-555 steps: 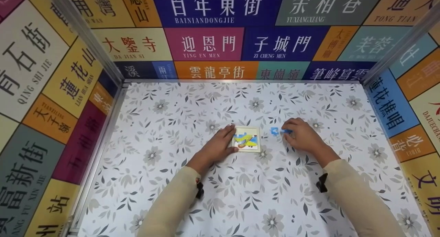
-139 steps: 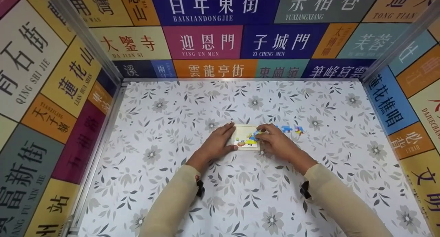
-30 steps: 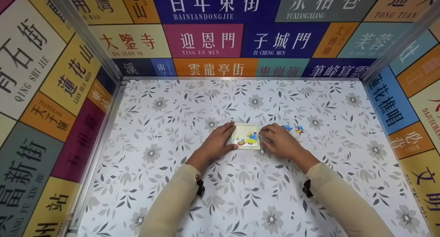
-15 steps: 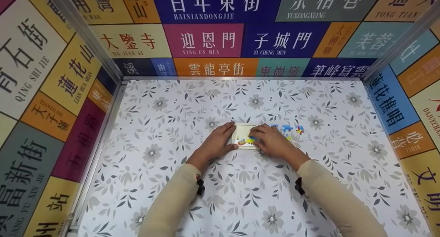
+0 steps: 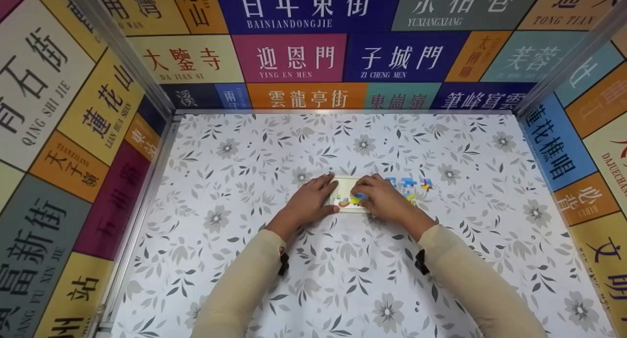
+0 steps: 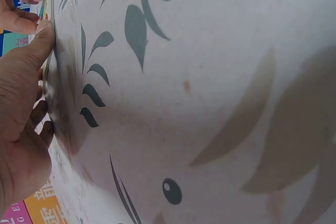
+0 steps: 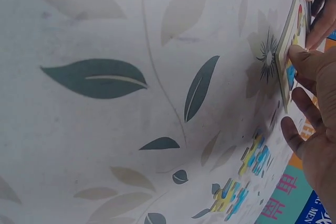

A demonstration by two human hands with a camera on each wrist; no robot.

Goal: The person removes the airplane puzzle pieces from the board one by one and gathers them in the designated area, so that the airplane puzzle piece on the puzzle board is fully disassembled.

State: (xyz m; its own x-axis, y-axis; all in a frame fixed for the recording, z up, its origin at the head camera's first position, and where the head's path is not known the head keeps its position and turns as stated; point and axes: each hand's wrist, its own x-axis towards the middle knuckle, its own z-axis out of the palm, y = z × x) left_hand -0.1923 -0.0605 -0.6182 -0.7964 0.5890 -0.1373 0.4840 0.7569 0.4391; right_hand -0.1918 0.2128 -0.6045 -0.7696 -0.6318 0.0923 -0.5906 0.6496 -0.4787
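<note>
A small square jigsaw board [image 5: 345,185] with a pale rim lies flat at mid-table. Part of its picture shows along the near side, in yellow, orange and blue. My left hand [image 5: 306,201] holds the board's left end, thumb at the near corner and fingers toward the far corner. Over the right half bends my right hand [image 5: 387,198], its curled fingers and thumb pinching a blue puzzle piece [image 5: 360,196]. The hand covers the board's right side. In the right wrist view, the right thumb [image 7: 299,59] reaches over the board's rim [image 7: 283,51].
Several loose puzzle pieces [image 5: 409,182], blue, yellow and red, lie right of the board, just beyond the right hand. The table's white floral cover [image 5: 274,289] spreads all around. Panels with large lettering [image 5: 294,59] stand at the back and sides.
Over the last second my right hand has moved left from the board's right edge onto the blue piece. Earlier, more of the picture filled the board; loose pieces have gathered at right. The left hand stays.
</note>
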